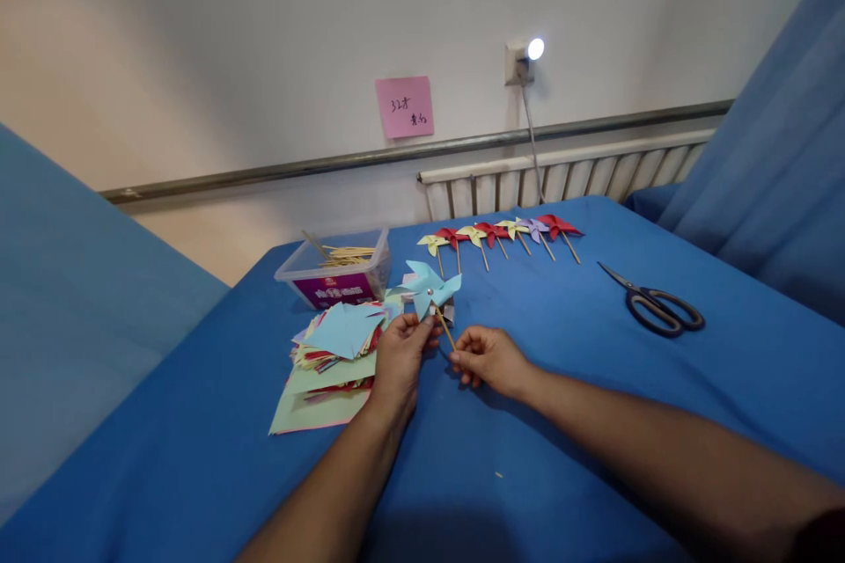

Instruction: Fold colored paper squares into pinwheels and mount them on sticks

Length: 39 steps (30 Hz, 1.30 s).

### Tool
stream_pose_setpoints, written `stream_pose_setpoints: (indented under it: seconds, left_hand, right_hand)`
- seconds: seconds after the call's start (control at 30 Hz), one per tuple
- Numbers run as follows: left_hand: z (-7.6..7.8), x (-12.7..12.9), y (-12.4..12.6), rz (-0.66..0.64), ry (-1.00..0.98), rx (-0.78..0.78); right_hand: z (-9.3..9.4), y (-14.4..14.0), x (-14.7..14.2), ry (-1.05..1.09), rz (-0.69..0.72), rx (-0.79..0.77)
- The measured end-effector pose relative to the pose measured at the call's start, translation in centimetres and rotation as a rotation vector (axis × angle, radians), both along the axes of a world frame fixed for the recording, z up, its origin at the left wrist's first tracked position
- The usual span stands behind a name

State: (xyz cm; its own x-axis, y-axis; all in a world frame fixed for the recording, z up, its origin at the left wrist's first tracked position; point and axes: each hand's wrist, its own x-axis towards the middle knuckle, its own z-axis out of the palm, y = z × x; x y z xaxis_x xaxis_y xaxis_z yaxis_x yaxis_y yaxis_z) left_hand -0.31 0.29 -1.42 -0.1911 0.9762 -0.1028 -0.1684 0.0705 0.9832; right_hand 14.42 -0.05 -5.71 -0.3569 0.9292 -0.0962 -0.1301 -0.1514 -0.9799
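A light blue paper pinwheel [428,286] on a thin wooden stick is held up over the table between my hands. My right hand [487,359] pinches the lower end of the stick. Just below the paper blades, my left hand [402,356] has its thumb and fingers closed near the top of the stick. A small round pin head shows at the pinwheel's centre. Behind the pinwheel are small items I cannot make out, partly hidden by it. To the left of my left hand lies a stack of cut coloured paper [343,334], a light blue sheet on top.
A clear plastic box [340,286] of wooden sticks stands at the back left. Several finished pinwheels [492,234] lie in a row along the back. Black-handled scissors [653,299] lie on the right of the blue-covered table [561,457]. A radiator [568,171] stands behind.
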Motion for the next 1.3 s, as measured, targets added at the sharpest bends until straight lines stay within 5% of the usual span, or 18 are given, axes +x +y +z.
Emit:
stream_pose_setpoints:
  seconds: [0.63, 0.87, 1.3]
  left_hand:
    - [-0.5, 0.5, -0.5, -0.095, 0.148, 0.070]
    - [0.6, 0.8, -0.9, -0.058, 0.085, 0.024]
    - [-0.9, 1.0, -0.4, -0.264, 0.164, -0.079]
  right_hand:
    - [0.6, -0.4, 0.1, 0.036, 0.026, -0.004]
    - [0.5, 0.0, 0.3, 0.050, -0.031, -0.021]
    - [0.4, 3.7, 2.2, -0.170, -0.413, 0.073]
